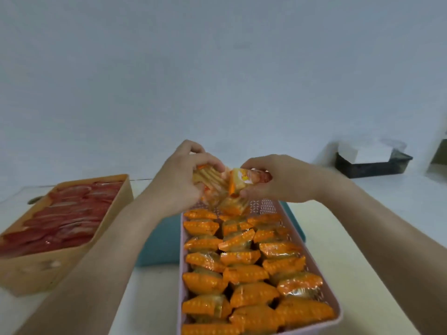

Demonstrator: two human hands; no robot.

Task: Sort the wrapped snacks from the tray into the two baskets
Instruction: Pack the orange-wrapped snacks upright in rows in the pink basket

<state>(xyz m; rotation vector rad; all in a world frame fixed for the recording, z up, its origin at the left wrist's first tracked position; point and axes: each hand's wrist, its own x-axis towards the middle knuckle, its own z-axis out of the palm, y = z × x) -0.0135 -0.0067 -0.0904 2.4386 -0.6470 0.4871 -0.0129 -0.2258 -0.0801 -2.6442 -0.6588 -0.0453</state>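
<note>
Wrapped snacks (217,187) fill both raised hands: left hand (180,180) and right hand (275,181) each clutch a bunch above the pink basket's (335,301) far end, arms outstretched.

Your left hand (180,180) and right hand (273,181) each gripped wrapped snacks (238,183) above the pink basket (337,308) of orange packets (244,274); red packets (67,221) filled the tan basket (36,272).

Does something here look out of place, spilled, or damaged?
Nothing spilled or torn. Orange snacks fill the pink basket, some askew; red ones fill the tan basket. Both hands, left and right, hold several packs at once.
</note>
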